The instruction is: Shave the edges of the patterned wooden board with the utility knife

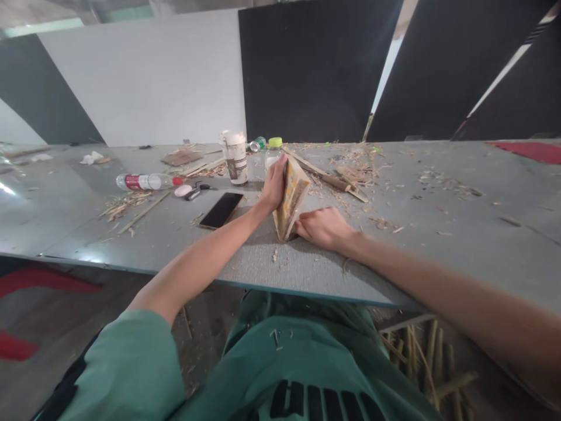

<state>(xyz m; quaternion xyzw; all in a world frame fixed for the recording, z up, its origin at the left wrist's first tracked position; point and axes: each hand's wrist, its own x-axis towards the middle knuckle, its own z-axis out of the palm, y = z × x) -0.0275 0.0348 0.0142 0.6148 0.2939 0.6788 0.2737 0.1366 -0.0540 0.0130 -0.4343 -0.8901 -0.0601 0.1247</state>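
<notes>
A flat woven bamboo panel (292, 199) stands tilted on edge on the grey table (460, 234) in front of me. My left hand (274, 186) grips its upper left side, fingers wrapped over the top edge. My right hand (324, 227) rests on the table at the panel's lower right corner, fingers curled against its base. Loose bamboo strips (326, 175) and shavings lie just behind the panel.
A black phone (221, 210) lies left of my left arm. Behind it stand a paper cup (235, 156), a jar with a green lid (274, 151), a can (258, 143) and a lying plastic bottle (146, 181). Bamboo sticks (421, 351) sit under the table edge.
</notes>
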